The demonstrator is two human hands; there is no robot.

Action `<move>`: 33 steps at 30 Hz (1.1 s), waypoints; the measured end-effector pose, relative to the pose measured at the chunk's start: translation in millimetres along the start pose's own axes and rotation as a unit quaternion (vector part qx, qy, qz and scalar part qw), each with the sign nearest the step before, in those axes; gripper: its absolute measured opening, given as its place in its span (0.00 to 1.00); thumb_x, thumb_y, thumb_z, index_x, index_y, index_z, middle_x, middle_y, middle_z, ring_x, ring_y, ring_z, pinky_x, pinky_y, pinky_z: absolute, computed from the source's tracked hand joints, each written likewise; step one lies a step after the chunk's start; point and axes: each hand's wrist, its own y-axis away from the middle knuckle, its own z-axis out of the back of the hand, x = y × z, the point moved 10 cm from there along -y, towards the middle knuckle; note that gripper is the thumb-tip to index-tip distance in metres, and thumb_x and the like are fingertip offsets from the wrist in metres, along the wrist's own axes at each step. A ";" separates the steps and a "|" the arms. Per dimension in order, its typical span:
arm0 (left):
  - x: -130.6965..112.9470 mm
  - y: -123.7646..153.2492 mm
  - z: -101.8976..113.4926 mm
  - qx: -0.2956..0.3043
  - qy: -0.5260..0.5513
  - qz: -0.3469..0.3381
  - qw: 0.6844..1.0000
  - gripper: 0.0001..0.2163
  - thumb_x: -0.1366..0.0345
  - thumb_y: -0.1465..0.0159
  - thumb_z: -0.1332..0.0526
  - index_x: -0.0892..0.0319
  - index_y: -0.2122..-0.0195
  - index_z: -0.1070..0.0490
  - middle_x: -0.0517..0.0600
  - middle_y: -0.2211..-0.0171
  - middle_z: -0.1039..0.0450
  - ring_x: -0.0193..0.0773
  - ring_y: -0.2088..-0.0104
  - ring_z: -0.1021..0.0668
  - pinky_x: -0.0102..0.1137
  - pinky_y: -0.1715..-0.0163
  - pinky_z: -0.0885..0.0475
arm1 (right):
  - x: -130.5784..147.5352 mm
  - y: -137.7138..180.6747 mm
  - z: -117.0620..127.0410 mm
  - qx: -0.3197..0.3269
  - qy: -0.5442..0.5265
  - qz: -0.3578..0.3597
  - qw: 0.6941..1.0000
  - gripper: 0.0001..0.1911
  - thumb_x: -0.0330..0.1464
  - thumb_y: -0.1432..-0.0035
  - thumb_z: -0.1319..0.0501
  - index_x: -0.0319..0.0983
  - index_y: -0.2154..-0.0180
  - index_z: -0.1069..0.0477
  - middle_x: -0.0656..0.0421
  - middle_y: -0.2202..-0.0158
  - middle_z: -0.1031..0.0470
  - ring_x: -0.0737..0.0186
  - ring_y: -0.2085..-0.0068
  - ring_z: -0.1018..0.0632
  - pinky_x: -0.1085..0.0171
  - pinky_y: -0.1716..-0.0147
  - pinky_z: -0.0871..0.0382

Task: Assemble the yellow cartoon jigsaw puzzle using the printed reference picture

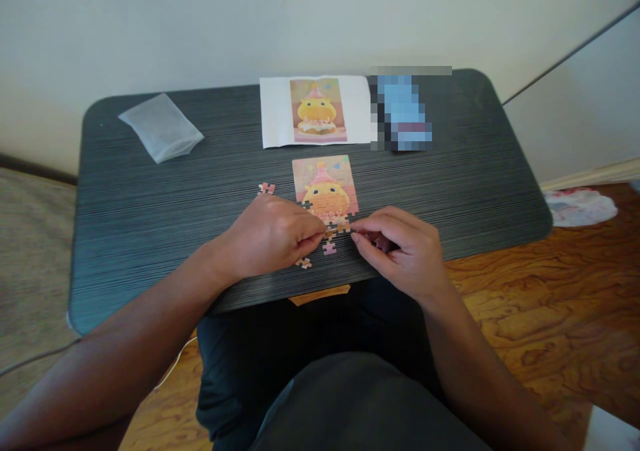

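Observation:
A partly joined jigsaw puzzle [327,188] lies on the dark table, showing a yellow hippo in a pink party hat. At its lower edge my left hand [280,234] is closed, thumb and forefinger pinching a small orange puzzle piece [330,234]. From the other side, my right hand [403,248] has its thumb and forefinger drawn close together beside a puzzle piece [344,226]; what they grip is too small to tell. Loose pieces lie around: a pink one [329,248], a tan one [303,263], and some pink ones [267,188] behind my left hand. Others sit partly hidden under my right hand.
Behind the puzzle lies a white sheet [277,114] printed with the same hippo picture. A blurred-out blue item [405,111] is to its right. A translucent plastic bag [163,128] rests at the table's [200,198] back left. The wall stands right behind.

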 end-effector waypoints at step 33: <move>-18.4 -1.5 -0.5 -0.044 -0.072 -0.046 0.995 0.12 0.71 0.26 0.38 0.57 0.69 0.24 0.45 0.74 0.22 0.39 0.75 0.21 0.39 0.75 0.32 | 3.7 4.4 -25.0 0.049 0.108 0.073 0.990 0.09 0.29 0.29 0.32 0.43 0.49 0.16 0.55 0.60 0.21 0.55 0.58 0.24 0.54 0.58 0.30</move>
